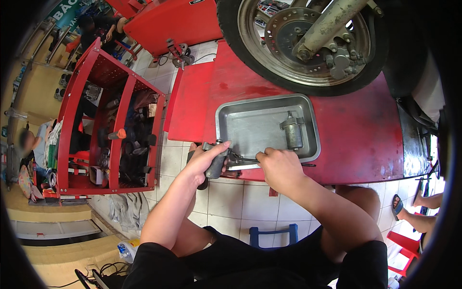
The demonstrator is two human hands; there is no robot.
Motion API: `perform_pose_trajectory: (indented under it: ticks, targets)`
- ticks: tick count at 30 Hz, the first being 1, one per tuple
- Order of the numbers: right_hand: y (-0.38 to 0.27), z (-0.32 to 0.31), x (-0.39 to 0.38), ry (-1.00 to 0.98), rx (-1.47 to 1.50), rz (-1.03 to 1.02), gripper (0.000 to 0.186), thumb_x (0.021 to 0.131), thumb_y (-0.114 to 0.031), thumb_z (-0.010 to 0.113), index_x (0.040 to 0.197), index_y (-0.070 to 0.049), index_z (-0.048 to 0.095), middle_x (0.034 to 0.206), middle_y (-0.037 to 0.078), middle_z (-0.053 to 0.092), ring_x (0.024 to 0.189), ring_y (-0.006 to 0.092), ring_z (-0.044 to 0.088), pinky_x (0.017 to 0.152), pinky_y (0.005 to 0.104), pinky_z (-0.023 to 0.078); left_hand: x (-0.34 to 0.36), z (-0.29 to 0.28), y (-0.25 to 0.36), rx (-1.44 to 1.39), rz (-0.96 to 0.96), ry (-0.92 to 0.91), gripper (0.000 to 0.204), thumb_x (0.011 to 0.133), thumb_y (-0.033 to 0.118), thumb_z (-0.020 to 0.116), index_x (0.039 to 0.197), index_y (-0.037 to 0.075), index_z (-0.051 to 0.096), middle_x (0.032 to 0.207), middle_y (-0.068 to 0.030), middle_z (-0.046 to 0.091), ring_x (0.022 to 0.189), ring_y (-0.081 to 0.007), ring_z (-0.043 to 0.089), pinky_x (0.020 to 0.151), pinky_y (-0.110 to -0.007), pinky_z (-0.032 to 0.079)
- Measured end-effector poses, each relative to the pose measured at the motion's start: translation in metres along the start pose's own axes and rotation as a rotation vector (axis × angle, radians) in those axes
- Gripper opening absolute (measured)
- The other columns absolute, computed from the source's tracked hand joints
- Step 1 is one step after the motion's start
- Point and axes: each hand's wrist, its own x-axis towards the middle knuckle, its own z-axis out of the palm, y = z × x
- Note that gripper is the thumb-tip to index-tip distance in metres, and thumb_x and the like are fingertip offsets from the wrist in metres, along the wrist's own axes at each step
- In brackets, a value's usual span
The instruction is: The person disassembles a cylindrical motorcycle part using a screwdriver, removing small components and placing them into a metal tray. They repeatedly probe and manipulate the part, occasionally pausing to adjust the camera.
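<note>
My left hand (206, 161) is wrapped round a small cylindrical starter motor (215, 167) at the near left corner of a metal tray (313, 115). My right hand (281, 168) is closed on a long, thin dark hand tool (245, 159). One end of the tool meets the motor or lies right beside it; the fingers hide the exact contact. Its other end sticks out to the right of my fist. A second starter motor (292, 132), grey metal with a short shaft on top, is inside the tray at its right side.
The tray rests on a red lift platform (365, 144). Beyond it stands a motorcycle front wheel (298, 86). A red tool cart (113, 91) is at left, with an orange-handled tool (118, 134) on it. A blue stool (273, 231) shows below. Other people are at the left and right edges.
</note>
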Motion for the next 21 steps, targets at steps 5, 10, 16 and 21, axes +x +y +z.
perform_pose_trajectory:
  ticks: [5,10,16,21]
  targets:
    - [-0.003,-0.003,0.000,-0.053,-0.017,-0.001,0.009,0.084,-0.008,0.063,0.091,-0.004,0.067,0.087,0.014,0.066,0.080,0.0347,0.069,0.070,0.0454,0.055,-0.003,-0.008,-0.002,-0.079,0.023,0.041,0.093,0.079,0.025,0.084,0.133,-0.004,0.013,0.074,-0.0117,0.062,0.056,-0.0189,0.061,0.046,-0.032,0.051]
    - [0.005,-0.007,0.002,-0.045,-0.030,0.030,0.018,0.075,-0.001,0.063,0.092,-0.002,0.067,0.092,0.017,0.068,0.085,0.0327,0.071,0.070,0.0421,0.057,0.000,-0.009,-0.002,-0.089,-0.007,0.039,0.084,0.080,0.028,0.083,0.130,-0.004,0.023,0.075,-0.0118,0.062,0.057,-0.0200,0.062,0.048,-0.033,0.052]
    - [0.016,-0.026,0.002,0.103,-0.035,0.111,0.013,0.078,-0.002,0.064,0.090,-0.001,0.065,0.091,0.014,0.067,0.084,0.0344,0.069,0.072,0.0429,0.056,0.001,0.006,0.009,-0.191,-0.064,-0.088,0.044,0.086,0.035,0.076,0.106,0.004,0.052,0.075,-0.0101,0.062,0.057,-0.0216,0.061,0.052,-0.034,0.052]
    - [0.016,-0.044,-0.003,0.347,0.144,0.075,0.011,0.086,-0.010,0.063,0.093,-0.002,0.065,0.087,0.016,0.065,0.080,0.0368,0.067,0.069,0.0453,0.054,-0.006,0.026,0.016,-0.306,-0.089,-0.218,0.037,0.088,0.038,0.073,0.103,0.010,0.055,0.075,-0.0090,0.062,0.060,-0.0209,0.060,0.053,-0.034,0.050]
